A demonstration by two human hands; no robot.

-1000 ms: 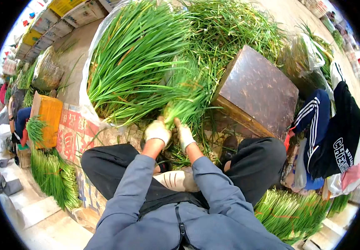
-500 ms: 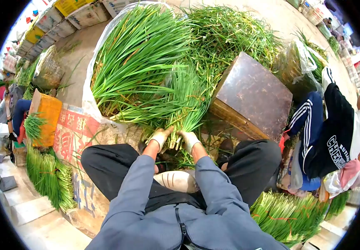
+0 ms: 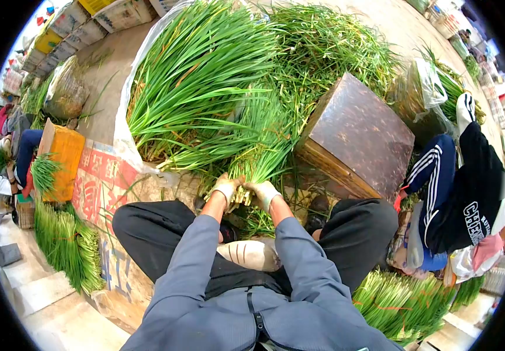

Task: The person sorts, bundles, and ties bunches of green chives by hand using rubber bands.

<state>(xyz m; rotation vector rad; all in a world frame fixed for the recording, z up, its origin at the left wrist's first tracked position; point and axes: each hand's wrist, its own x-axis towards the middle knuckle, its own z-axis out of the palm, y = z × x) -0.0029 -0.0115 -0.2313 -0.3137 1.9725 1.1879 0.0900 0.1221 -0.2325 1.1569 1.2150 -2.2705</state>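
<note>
A bunch of garlic chives point(image 3: 262, 153) lies in front of my lap, its pale stem ends toward me and its leaves pointing away. My left hand point(image 3: 226, 188), in a whitish glove, is closed on the left side of the stems. From the right, my gloved right hand point(image 3: 262, 193) wraps round the same stem ends, its fingertips partly hidden. The leaves run up against a big heap of long chives point(image 3: 200, 82) on a white plastic sheet point(image 3: 125, 126). Behind them spreads a looser, tangled pile of leaves point(image 3: 331, 50).
A dark-topped wooden box point(image 3: 363, 131) stands right of the bunch. Tied chive bundles lie at lower left point(image 3: 68, 243) and lower right point(image 3: 404, 301). A person in a black top point(image 3: 469, 193) sits at right. An orange wooden stool point(image 3: 62, 164) is at left, crates point(image 3: 123, 14) behind.
My hands have come slightly closer together and a little farther from my body round the stem ends. The view has shifted slightly; the heaps look unchanged.
</note>
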